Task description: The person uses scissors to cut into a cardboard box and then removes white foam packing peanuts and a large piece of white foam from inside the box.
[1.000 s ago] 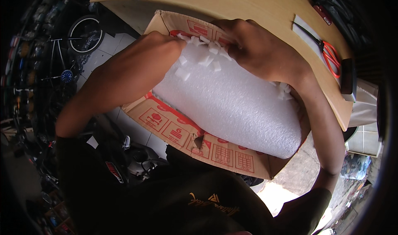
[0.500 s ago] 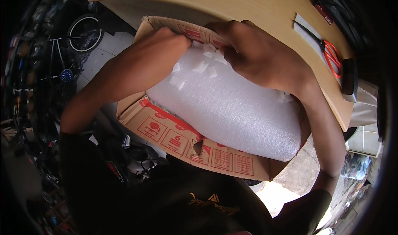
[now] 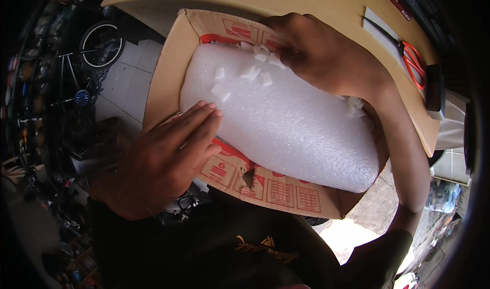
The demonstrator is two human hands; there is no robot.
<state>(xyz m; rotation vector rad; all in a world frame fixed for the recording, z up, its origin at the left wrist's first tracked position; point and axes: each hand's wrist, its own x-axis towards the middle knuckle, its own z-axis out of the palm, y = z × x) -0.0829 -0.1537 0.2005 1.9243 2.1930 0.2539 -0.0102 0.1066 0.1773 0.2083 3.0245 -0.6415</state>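
Note:
An open cardboard box (image 3: 164, 85) with red print is tilted in front of me. Inside lies a large bundle wrapped in white foam sheet (image 3: 291, 126), nearly as long as the box. Small white foam pieces (image 3: 220, 92) are scattered on the bundle, mostly toward its far left, and some sit by its far right edge. My left hand (image 3: 166, 161) is open, fingers stretched out, fingertips at the bundle's near left side. My right hand (image 3: 321, 57) is closed round the box's far wall, thumb inside above the foam; some of its fingers are hidden.
Behind the box runs a light wooden tabletop (image 3: 332, 6). On its right lie scissors with red handles (image 3: 412, 64), beside a white strip (image 3: 376, 23) and a dark block (image 3: 435, 92). A bicycle wheel (image 3: 83, 44) stands at the left above a tiled floor (image 3: 133, 87).
My left hand has left the box's far wall and come back toward me, its fingers now straightened. My right hand stays at the far wall. The box has shifted slightly.

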